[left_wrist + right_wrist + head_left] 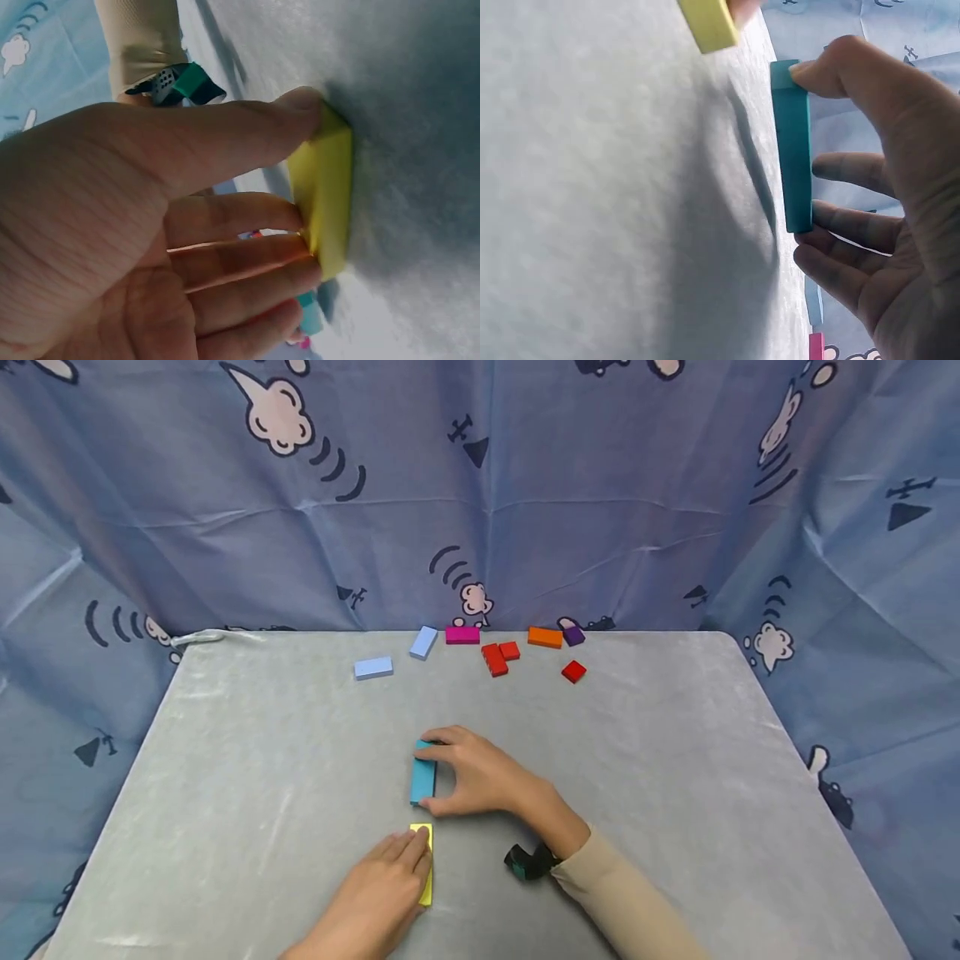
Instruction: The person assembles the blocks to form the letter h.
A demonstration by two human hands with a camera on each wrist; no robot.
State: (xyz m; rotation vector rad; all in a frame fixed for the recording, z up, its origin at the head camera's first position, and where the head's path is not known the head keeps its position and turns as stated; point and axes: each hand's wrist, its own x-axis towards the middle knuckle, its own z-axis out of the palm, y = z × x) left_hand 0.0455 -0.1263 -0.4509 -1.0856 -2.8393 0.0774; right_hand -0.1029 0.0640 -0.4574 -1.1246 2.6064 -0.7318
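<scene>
A teal rectangular block (422, 783) lies lengthwise between the thumb and fingers of my right hand (480, 774). In the right wrist view, that teal block (793, 154) is pinched end to end, its shadow falling apart from it on the tabletop. My left hand (380, 883) holds a yellow rectangular block (428, 893) nearer to me, mostly covered from above. The left wrist view has the thumb on one end of the yellow block (330, 199) and fingertips along its side and far end. Both blocks point roughly the same way, with a short gap between them.
Along the far edge of the grey-covered table (247, 793) lie two light blue blocks (373, 668), a magenta block (462, 635), several red blocks (494, 660), an orange block (545, 637) and a purple block (573, 636). A patterned blue curtain (600, 552) stands behind.
</scene>
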